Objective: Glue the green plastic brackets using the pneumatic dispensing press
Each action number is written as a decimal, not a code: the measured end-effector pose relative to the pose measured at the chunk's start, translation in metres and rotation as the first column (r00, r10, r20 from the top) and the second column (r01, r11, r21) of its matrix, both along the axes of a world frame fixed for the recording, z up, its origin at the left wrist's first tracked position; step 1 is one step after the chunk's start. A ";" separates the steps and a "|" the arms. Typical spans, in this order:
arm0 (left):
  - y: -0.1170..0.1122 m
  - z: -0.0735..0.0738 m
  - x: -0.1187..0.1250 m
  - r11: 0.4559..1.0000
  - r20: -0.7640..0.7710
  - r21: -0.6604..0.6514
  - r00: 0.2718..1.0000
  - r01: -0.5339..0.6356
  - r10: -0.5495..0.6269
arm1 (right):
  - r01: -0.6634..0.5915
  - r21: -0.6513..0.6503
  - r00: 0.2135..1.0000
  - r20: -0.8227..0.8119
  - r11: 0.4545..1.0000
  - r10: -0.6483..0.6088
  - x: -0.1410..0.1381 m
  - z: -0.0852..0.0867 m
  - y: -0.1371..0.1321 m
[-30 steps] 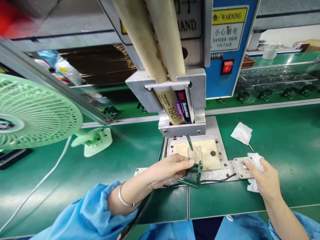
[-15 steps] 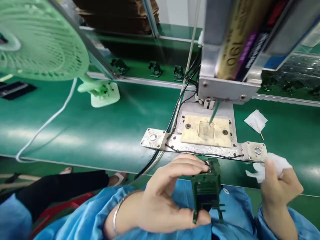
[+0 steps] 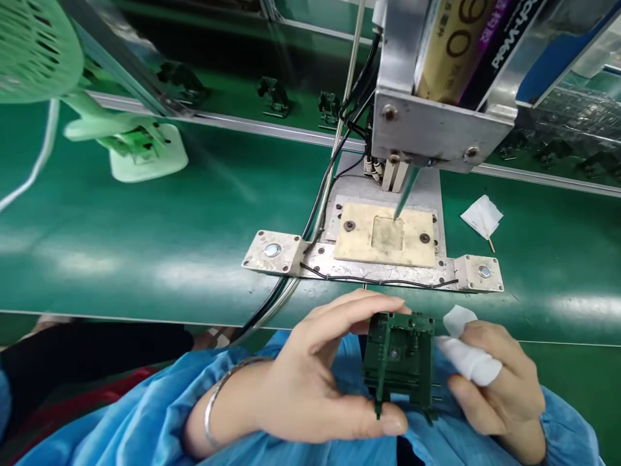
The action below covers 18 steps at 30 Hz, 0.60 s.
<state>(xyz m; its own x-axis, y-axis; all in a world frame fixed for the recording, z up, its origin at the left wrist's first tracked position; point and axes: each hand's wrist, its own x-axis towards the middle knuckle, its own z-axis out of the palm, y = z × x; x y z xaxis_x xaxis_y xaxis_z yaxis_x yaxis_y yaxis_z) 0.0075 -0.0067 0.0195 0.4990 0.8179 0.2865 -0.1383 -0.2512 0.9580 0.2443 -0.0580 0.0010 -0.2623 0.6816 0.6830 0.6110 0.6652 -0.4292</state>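
Observation:
My left hand (image 3: 320, 382) grips a dark green plastic housing (image 3: 402, 362), its fingers over the top edge and its thumb along the lower edge. The open inner side of the housing faces up toward me, with thin prongs sticking out at the lower right. Close to the housing's right side, my right hand (image 3: 504, 382) pinches a crumpled white wipe (image 3: 468, 359), part of it wrapped over a finger. Whether the wipe touches the housing I cannot tell.
Ahead stands a dispensing machine with a needle (image 3: 406, 194) over a cream fixture plate (image 3: 349, 249), flanked by two button boxes (image 3: 272, 251). A white wipe with a stick (image 3: 482, 219) lies to the right. A green fan (image 3: 145, 152) stands left. Several dark housings (image 3: 274, 97) sit behind the rail.
My right hand has moved left with the wipe, close to the housing. My left hand has turned the housing so its inside shows. The head view has shifted too.

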 end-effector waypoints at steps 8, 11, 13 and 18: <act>-0.001 -0.012 -0.003 0.960 -0.041 -0.257 0.994 -0.109 0.102 | 0.880 -0.233 0.474 0.353 0.415 -0.807 0.114 -0.053 0.090; -0.001 -0.014 -0.001 0.959 -0.026 -0.266 0.996 -0.093 0.090 | 0.865 -0.315 0.498 0.434 0.391 -0.751 0.132 -0.066 0.112; -0.001 -0.011 0.001 0.967 -0.005 -0.249 0.998 -0.057 0.058 | 0.858 -0.351 0.506 0.452 0.375 -0.735 0.133 -0.070 0.119; 0.000 -0.007 0.000 0.986 0.024 -0.168 1.000 0.000 0.004 | 0.847 -0.371 0.510 0.366 0.380 -0.779 0.119 -0.047 0.092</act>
<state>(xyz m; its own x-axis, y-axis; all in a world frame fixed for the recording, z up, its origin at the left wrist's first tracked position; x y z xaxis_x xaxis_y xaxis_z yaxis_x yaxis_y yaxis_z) 0.0078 -0.0070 0.0128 0.4922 0.8562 0.1569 -0.1615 -0.0873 0.9830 0.3636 0.0336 -0.0465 0.5463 0.8043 0.2339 0.8105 -0.4371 -0.3900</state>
